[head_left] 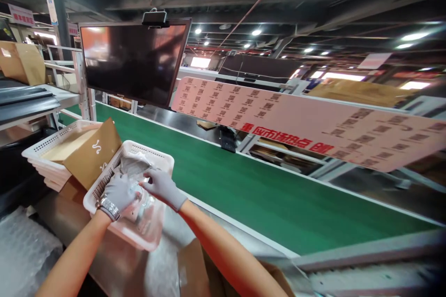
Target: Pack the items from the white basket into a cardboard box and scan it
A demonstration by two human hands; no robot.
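Observation:
My left hand (119, 193), in a thin pale glove with a silvery band at the wrist, is down inside a white plastic basket (167, 160). Its fingers are bent over a clear plastic bag (148, 216) among other shiny wrapped items. Opposite it, my right hand (163, 189), gloved too, hovers over the same contents with bent fingers apart. I see nothing held in it. A grey wrapped packet (134, 163) lies at the far end of the basket. What exactly the bags contain is blurred.
A brown cardboard box (92, 151) leans between this basket and stacked white baskets (35, 151). Beyond runs a green conveyor belt (244, 185), under a monitor (132, 60) and a long printed board (296, 120). Bubble wrap (26, 250) and an open carton (193, 269) are nearer me.

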